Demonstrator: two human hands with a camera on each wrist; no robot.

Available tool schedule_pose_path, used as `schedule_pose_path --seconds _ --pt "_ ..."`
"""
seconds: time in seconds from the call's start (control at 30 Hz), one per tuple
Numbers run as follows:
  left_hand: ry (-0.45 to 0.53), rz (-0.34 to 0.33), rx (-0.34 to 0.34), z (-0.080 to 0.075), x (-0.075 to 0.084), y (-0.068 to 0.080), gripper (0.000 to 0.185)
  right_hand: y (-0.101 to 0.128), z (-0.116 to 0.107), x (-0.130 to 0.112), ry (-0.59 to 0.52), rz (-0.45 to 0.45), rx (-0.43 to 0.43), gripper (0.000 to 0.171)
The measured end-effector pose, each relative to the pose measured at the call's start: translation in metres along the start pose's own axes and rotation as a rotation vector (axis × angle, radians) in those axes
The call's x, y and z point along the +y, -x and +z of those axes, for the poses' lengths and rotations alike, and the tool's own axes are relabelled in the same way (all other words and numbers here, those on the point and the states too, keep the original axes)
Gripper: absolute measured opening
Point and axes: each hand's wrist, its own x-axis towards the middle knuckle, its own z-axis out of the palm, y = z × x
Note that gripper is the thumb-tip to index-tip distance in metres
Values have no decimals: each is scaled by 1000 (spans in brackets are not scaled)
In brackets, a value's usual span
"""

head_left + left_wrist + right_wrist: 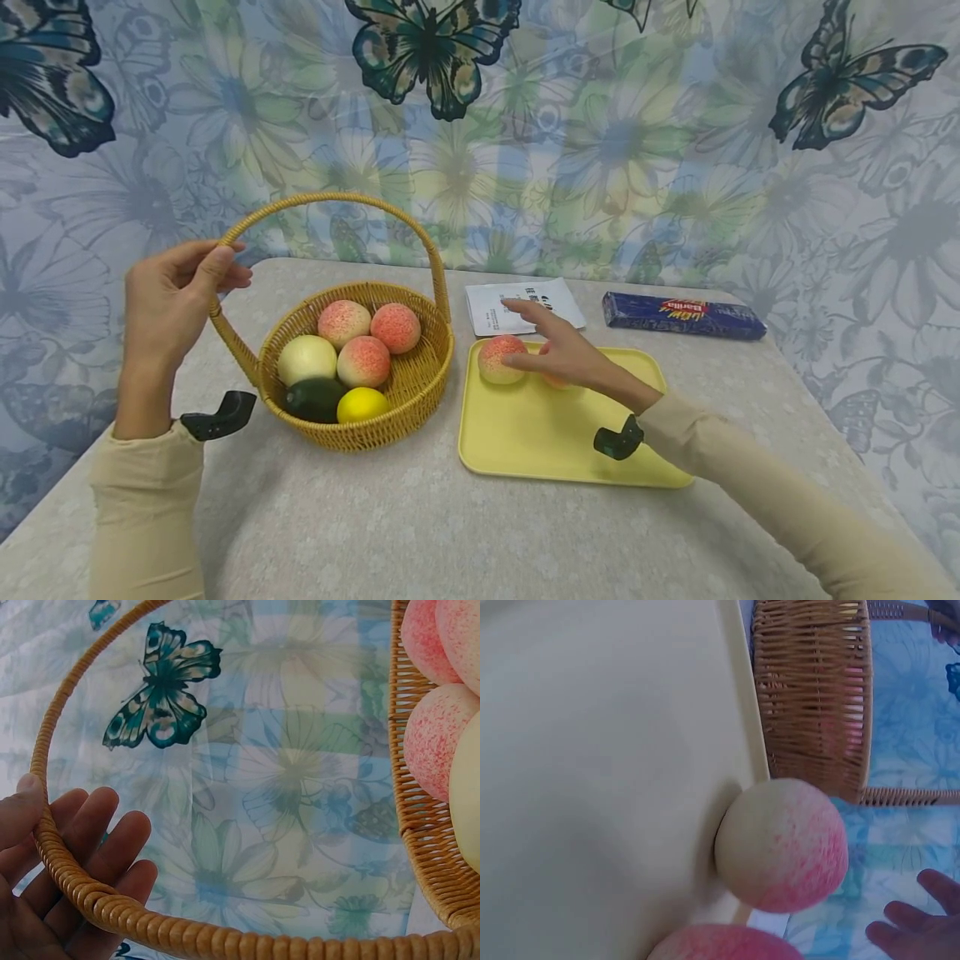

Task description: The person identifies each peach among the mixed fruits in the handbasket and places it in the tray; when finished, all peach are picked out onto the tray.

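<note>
- The left hand (168,300), at the left of the head view, holds the arched handle (330,200) of the wicker basket (420,392): the thumb lies over the top of the handle and the fingers curl behind it.
- In the left wrist view the fingers (97,840) show in the lower left corner behind the woven handle (67,877), with the thumb pressed on its near side.
- The basket stands on the grey table (375,525), left of centre in the head view. In it lie three pink-speckled peaches (364,360), a pale round fruit (306,358), a dark green fruit (315,398) and a lemon (362,405).
- The right hand (570,354) is over the far left corner of the yellow tray (547,433), right of centre. Its fingers are stretched out and loose, gripping nothing; the fingertips touch or come just beside a peach (497,360) on the tray.
- A second peach (555,381) lies mostly hidden under that hand.
- In the right wrist view the first peach (781,844) sits at the tray's rim (739,712), the second peach (727,943) at the bottom edge, fingertips (915,930) in the lower right corner.
- Beyond the tray, in the upper middle of the head view, lie a white printed sheet (491,310) and, further right, a blue Barilla pasta packet (682,315).
- A butterfly-print cloth (600,133) fills the background.
</note>
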Motion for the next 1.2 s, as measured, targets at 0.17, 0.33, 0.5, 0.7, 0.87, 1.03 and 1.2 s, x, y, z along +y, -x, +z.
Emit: schedule_pose_path --seconds 0.17,0.33,0.5,0.7,0.87,1.03,1.2 --pt "4 -4 0 0 0 0 32 -11 12 -13 -60 -69 -20 73" --pt "10 -1 0 -1 0 -1 32 -22 23 -25 -100 -122 -53 70" --pt "7 4 4 -1 0 0 31 -35 32 -37 -75 -165 -91 72" --pt "7 13 -1 -1 1 0 32 -49 38 -48 -18 -189 -139 75" --pt "4 13 0 -1 0 1 32 -61 44 -53 -1 -208 -186 75" --pt "-1 11 0 -1 1 1 33 -74 45 -62 55 -244 -216 75" --pt "7 14 0 0 2 0 33 -89 43 -70 129 -274 -263 75"
